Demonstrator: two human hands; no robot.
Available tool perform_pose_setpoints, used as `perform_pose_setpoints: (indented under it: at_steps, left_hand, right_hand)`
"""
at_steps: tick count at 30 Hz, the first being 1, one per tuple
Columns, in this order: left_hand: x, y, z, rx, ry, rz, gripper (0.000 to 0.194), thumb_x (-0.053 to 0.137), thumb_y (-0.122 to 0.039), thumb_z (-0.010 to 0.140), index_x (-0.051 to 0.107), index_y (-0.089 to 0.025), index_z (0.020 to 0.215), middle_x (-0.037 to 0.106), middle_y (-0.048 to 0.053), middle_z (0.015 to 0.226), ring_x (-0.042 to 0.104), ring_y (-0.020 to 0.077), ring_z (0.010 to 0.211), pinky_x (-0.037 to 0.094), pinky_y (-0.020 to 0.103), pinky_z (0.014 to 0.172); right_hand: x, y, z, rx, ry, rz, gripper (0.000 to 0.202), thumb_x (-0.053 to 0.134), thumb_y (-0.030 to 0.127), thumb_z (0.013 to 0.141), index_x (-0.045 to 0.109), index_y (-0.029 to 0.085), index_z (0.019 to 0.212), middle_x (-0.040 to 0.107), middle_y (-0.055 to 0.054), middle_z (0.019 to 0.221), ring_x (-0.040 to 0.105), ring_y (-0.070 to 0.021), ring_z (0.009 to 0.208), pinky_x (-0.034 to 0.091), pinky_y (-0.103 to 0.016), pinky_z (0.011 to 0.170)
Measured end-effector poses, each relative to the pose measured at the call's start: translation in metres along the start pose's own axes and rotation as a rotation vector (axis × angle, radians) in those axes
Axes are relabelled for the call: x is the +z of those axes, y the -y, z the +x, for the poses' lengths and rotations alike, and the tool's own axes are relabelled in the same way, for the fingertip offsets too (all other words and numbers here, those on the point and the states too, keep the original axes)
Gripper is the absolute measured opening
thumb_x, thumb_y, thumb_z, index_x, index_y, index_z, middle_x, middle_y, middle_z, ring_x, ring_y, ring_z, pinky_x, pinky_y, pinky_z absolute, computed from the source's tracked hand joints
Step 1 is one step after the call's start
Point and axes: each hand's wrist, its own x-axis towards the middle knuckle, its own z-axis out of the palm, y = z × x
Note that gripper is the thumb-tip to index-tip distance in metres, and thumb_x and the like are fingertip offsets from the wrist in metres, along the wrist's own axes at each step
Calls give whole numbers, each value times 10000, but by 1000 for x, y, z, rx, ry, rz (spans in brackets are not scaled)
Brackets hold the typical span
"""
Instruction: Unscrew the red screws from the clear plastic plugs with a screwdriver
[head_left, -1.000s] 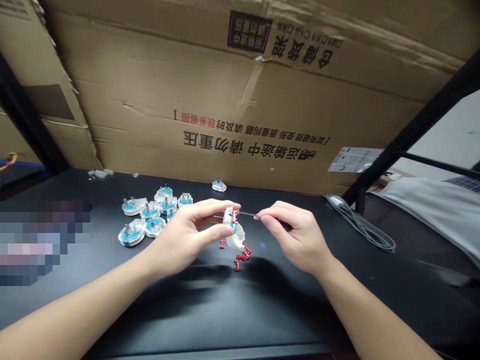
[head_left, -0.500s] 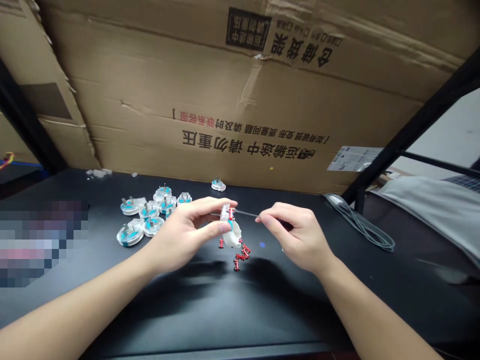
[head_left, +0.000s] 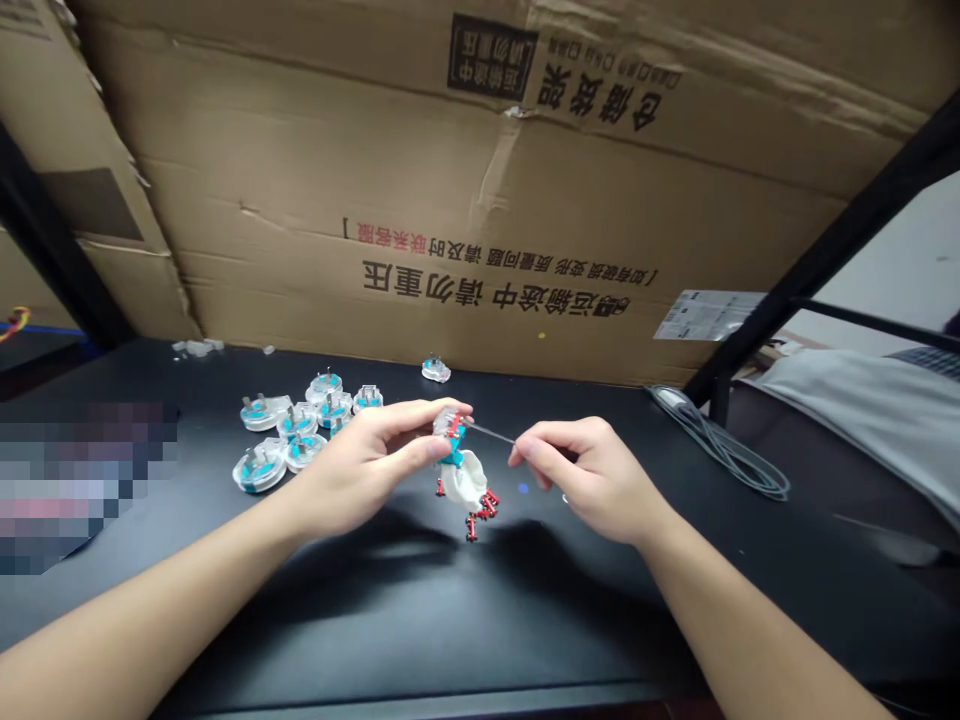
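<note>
My left hand pinches a small plug part between thumb and fingers, above the table. The part has a clear block at its top, a blue middle and a rounded white shell hanging below. A red piece sits at the blue middle's upper end. In my right hand, closed fingers grip a thin grey metal rod, whose far end reaches the red piece; whether they touch, I cannot tell. Several small red pieces with dark ends lie on the table below, partly hidden by the shell.
Clear round plugs with blue insides and metal prongs are grouped on the black table at left. Another plug stands at the back, before a cardboard wall. A coiled grey cable lies right; clear scraps lie back left.
The plug part has turned and shifted slightly left in my left hand, showing more of its blue middle and white shell. My right hand dropped slightly, and the rod slopes more steeply.
</note>
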Motion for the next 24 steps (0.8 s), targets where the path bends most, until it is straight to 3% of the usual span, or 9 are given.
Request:
perform_pose_setpoints:
  at_steps: [9, 12, 16, 19, 21, 24]
  left_hand:
    - [2, 1, 1, -15, 18, -30, 374, 565, -417, 952, 685, -205, 1235, 694, 68, 1288, 640, 239, 1189, 528, 309, 991]
    - [-3, 4, 1, 109, 2, 141, 306, 598, -346, 940, 700, -197, 1188, 707, 67, 1227, 660, 208, 1108, 520, 288, 969]
    - [-11, 6, 2, 284, 72, 394, 311, 636, -256, 915, 681, -190, 1216, 691, 79, 1198, 634, 196, 1076, 483, 293, 980]
    - [-8, 3, 2, 210, 83, 365, 217, 612, -293, 932, 712, -197, 1099, 692, 63, 1181, 635, 199, 1055, 480, 295, 959]
    - [-3, -1, 3, 85, 91, 243, 232, 562, -358, 958, 722, -194, 996, 709, 47, 1135, 639, 214, 1061, 480, 300, 952]
    - [3, -3, 4, -99, 142, 16, 323, 503, -417, 978, 724, -185, 1022, 733, 43, 1094, 638, 243, 1097, 477, 329, 980]
  right_hand:
    - [0, 0, 1, 31, 19, 28, 372, 513, 397, 944, 695, 152, 729, 546, 24, 535, 431, -86, 490, 335, -230, 498]
    - [-2, 0, 1, 113, 85, 87, 400, 509, 437, 949, 677, 158, 717, 527, 32, 518, 408, -84, 478, 324, -230, 489]
    - [0, 0, 1, 171, 185, 148, 447, 511, 476, 945, 645, 158, 660, 420, 56, 469, 320, -73, 446, 265, -236, 456]
    - [2, -1, 0, 18, 46, -34, 454, 522, 411, 952, 643, 156, 597, 410, 47, 464, 318, -72, 447, 254, -247, 461]
    - [3, -1, -3, -217, -143, -293, 417, 546, 318, 947, 655, 162, 576, 454, 33, 477, 350, -73, 447, 267, -256, 474]
    - [3, -1, -6, -532, -367, -591, 269, 622, 213, 898, 694, 189, 640, 507, 28, 497, 405, -80, 450, 300, -261, 480]
